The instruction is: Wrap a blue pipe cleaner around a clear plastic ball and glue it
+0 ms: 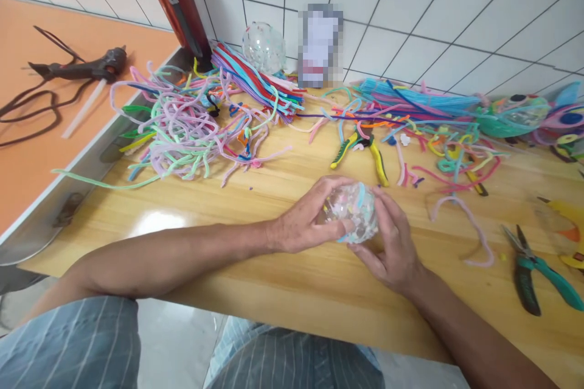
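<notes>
Both of my hands cup a clear plastic ball (349, 214) filled with coloured bits, just above the wooden table (255, 279). My left hand (306, 219) wraps its left side with fingers curled round it. My right hand (391, 242) grips its right side. A light blue pipe cleaner (360, 196) runs over the ball's top and under my left fingers. Behind the ball lie yellow and green handled pliers (360, 152).
Heaps of coloured pipe cleaners (191, 127) cover the back of the table, with straight bundles (410, 103). A second clear ball (263, 47) sits by the tiled wall. Teal-handled pliers (538, 273) lie at right. A glue gun (86, 67) rests on the orange surface at left.
</notes>
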The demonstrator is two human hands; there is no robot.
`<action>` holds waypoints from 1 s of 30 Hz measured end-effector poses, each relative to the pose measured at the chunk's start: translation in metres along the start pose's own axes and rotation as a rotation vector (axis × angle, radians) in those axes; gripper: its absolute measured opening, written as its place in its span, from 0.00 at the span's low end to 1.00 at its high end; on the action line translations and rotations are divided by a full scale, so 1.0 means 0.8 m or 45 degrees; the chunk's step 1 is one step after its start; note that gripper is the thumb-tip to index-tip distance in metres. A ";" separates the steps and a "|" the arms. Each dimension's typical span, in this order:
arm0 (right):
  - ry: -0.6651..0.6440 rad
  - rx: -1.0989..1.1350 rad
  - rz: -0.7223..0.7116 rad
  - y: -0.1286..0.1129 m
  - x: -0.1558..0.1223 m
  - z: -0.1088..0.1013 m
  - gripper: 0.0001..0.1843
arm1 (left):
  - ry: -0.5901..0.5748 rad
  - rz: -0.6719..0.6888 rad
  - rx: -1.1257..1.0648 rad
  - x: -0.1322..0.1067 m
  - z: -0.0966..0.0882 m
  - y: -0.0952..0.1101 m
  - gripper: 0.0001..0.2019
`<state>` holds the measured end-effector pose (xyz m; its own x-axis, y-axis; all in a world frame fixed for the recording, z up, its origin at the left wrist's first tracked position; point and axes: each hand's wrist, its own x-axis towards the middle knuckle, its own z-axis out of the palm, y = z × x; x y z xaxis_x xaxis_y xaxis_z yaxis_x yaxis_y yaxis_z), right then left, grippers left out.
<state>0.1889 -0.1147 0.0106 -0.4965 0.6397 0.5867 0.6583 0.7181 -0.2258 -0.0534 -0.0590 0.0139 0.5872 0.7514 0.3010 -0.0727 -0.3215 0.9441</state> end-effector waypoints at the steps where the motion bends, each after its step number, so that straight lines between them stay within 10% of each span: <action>1: 0.000 0.012 0.011 0.000 0.000 0.001 0.55 | 0.002 0.031 0.027 -0.001 0.000 -0.003 0.34; 13: 0.028 0.146 0.121 -0.005 -0.001 0.004 0.61 | 0.050 0.567 0.435 -0.006 0.006 -0.014 0.43; 30: 0.051 0.141 0.084 -0.009 0.009 0.004 0.54 | 0.011 0.500 0.445 -0.004 0.012 -0.025 0.44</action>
<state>0.1785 -0.1145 0.0136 -0.4299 0.6768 0.5976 0.6212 0.7020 -0.3482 -0.0463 -0.0609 -0.0072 0.5630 0.5401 0.6255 -0.0118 -0.7516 0.6595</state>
